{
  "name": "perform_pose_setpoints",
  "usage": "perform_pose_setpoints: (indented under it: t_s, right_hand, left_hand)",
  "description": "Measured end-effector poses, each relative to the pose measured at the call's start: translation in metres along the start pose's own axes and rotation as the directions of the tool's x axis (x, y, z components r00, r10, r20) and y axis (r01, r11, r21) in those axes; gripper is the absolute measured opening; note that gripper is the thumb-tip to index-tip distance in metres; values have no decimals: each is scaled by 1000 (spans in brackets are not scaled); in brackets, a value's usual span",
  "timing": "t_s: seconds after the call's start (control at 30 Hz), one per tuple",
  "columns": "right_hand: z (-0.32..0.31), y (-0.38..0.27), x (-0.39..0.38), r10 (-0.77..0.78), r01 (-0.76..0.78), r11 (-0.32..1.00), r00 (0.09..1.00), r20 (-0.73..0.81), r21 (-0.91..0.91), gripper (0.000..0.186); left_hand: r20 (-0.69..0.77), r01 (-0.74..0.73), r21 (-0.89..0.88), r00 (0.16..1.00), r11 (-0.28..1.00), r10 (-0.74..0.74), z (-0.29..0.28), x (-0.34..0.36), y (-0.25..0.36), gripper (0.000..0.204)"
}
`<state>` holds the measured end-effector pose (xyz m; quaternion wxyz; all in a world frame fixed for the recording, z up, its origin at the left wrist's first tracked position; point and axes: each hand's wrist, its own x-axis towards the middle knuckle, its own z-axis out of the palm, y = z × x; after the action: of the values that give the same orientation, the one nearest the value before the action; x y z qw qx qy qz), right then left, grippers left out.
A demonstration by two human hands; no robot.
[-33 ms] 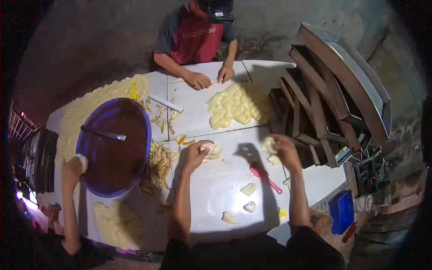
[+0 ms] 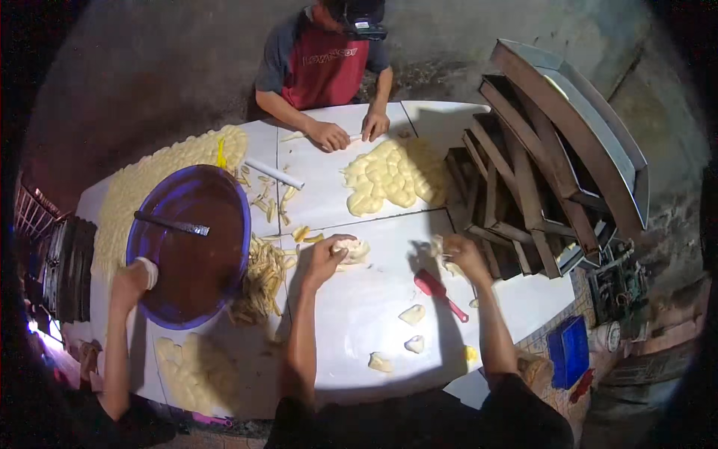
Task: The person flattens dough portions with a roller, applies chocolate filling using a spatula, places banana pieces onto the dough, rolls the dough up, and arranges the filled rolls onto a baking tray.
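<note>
My left hand (image 2: 327,260) is closed on a lump of pale dough (image 2: 350,252), resting on the white table (image 2: 351,307). Over to the right, my right hand (image 2: 464,258) has curled fingers around another pale piece of dough (image 2: 440,247), partly hidden and slightly blurred. Just below that hand lies a pink plastic tool (image 2: 441,292) with a long handle. Several small dough pieces (image 2: 411,314) are scattered between my forearms.
At left stand a purple tub (image 2: 191,262) of brown material and peels (image 2: 258,277). A co-worker's hand (image 2: 131,280) is beside it. Opposite, another person (image 2: 321,67) handles something thin near dough portions (image 2: 393,172). Metal trays (image 2: 523,157) are stacked at right, above a blue crate (image 2: 568,352).
My right hand has dropped a little, with the dough piece at its fingertips. The co-worker's hand at the left has shifted right toward the tub.
</note>
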<state>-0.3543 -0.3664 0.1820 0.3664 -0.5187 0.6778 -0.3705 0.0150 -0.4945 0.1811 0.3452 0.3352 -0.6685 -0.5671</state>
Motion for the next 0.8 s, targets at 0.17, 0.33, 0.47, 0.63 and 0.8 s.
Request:
perform_pose_setpoints:
  t_s: [0.17,0.33,0.47,0.63,0.8]
  right_hand:
    - [113,-59,3,-149,147,979,989,9,142,54]
    - [135,-79,26,-265,224,945,951,158,239,44]
    - [86,-110,-17,-108,198,942,944,-311,273,14]
    - [2,-74,-99,-333,321,926,453,-827,-197,37]
    - [32,10,-131,30,-28,1000,872,-489,13,58]
  left_hand:
    - [127,-5,2,992,1000,5,-3,-16,0,49]
    - [118,-88,-117,988,989,101,17,-17,32,65]
    - [36,-10,334,999,942,-2,4,-30,26,55]
    - [91,26,-150,996,988,-13,4,-43,7,46]
    - [134,16,-208,991,978,13,34,-39,45,41]
